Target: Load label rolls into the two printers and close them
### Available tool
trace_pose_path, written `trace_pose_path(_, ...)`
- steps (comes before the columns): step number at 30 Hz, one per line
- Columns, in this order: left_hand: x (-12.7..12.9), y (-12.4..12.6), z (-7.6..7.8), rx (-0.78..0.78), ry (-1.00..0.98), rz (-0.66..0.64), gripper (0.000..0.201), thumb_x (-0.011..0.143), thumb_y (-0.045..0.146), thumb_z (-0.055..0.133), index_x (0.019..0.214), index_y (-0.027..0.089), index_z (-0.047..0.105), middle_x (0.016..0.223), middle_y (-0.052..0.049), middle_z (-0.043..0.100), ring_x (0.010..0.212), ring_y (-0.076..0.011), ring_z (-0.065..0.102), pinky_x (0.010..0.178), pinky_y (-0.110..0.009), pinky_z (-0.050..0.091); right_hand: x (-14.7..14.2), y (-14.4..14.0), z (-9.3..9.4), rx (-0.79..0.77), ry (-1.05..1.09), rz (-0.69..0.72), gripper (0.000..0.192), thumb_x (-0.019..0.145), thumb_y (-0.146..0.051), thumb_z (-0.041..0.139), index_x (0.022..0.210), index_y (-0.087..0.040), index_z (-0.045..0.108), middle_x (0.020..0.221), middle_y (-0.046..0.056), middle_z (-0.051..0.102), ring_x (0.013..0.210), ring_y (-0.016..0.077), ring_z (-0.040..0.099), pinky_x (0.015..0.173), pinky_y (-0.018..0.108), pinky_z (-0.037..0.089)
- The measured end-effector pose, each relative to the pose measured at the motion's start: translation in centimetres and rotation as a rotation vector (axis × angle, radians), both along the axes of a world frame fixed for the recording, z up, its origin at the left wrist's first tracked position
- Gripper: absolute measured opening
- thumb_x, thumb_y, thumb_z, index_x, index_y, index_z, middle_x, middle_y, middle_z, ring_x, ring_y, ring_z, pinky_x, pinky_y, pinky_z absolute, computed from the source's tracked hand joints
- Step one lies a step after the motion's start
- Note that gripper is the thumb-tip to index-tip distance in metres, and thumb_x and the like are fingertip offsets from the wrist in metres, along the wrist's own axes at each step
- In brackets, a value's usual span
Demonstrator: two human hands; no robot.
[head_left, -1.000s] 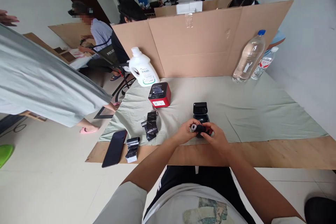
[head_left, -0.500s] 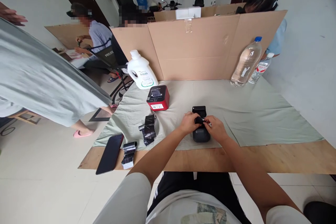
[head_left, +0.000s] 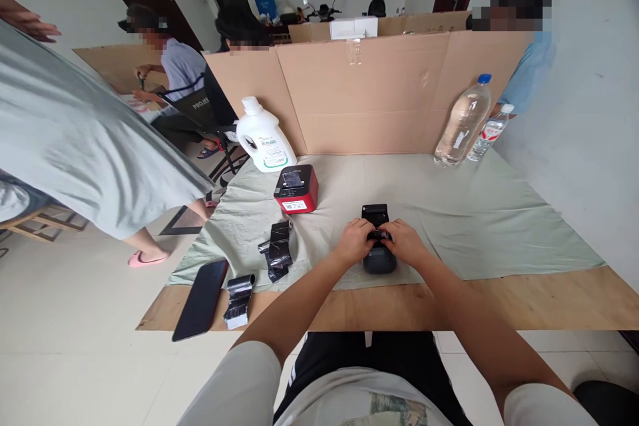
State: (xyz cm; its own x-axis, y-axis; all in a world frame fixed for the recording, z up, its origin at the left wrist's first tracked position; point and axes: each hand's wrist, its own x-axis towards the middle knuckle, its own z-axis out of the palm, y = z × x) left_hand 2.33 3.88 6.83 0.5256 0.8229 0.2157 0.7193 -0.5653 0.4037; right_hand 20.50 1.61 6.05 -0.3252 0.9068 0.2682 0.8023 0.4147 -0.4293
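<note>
Fingers of the left hand (head_left: 355, 240) and right hand (head_left: 405, 241) pinch a small dark roll (head_left: 378, 235) over the open black printer (head_left: 379, 254) on the surface (head_left: 499, 213). Lowering it level into the bay seems wise.

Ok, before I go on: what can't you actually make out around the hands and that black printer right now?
Head view only:
- The small roll between the left hand and right hand: almost wholly covered by the fingers.
- Black printer: its open compartment is hidden by both hands, so whether the roll is seated cannot be told.
- Label on the red printer: too small to read.
- Print on the white jug: too small.
</note>
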Motion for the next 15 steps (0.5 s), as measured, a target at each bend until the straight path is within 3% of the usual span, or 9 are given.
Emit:
trace_pose_path(4, -0.2, -0.1, -0.6, 0.008, -0.077, -0.078, 0.020, 0.077, 0.007, 0.058, 0.092, 0.019, 0.062, 0.107, -0.004, 0.068, 0.101, -0.0202, 0.061, 0.090, -0.035, 0.042, 0.0, 0.2, 1.1, -0.066, -0.088, -0.010, 0.024, 0.082, -0.014, 0.058, 0.105, -0.021, 0.061, 0.099, 0.004, 0.069, 0.096, 0.0196, 0.058, 0.084, 0.031, 0.044)
trace_pose_path(8, 0.1, -0.1, -0.8, 0.024, -0.063, -0.058, 0.020, 0.077, 0.007, 0.055, 0.090, 0.019, 0.062, 0.097, -0.004, 0.070, 0.096, -0.0206, 0.063, 0.088, -0.036, 0.042, 0.0, 0.3, 1.7, -0.101, -0.179, -0.029, 0.020, 0.086, -0.018, 0.056, 0.105, -0.021, 0.060, 0.094, 0.004, 0.067, 0.093, 0.0185, 0.059, 0.080, 0.028, 0.043)
trace_pose_path(15, 0.4, 0.4, -0.6, 0.006, -0.026, -0.020, 0.020, 0.075, 0.011, 0.058, 0.092, 0.019, 0.063, 0.096, -0.006, 0.069, 0.096, -0.0220, 0.062, 0.086, -0.035, 0.044, -0.1, 0.0, 0.8, -0.078, -0.187, -0.036, 0.019, 0.088, -0.021, 0.056, 0.107, -0.020, 0.057, 0.092, 0.006, 0.067, 0.094, 0.0201, 0.058, 0.078, 0.029, 0.044)
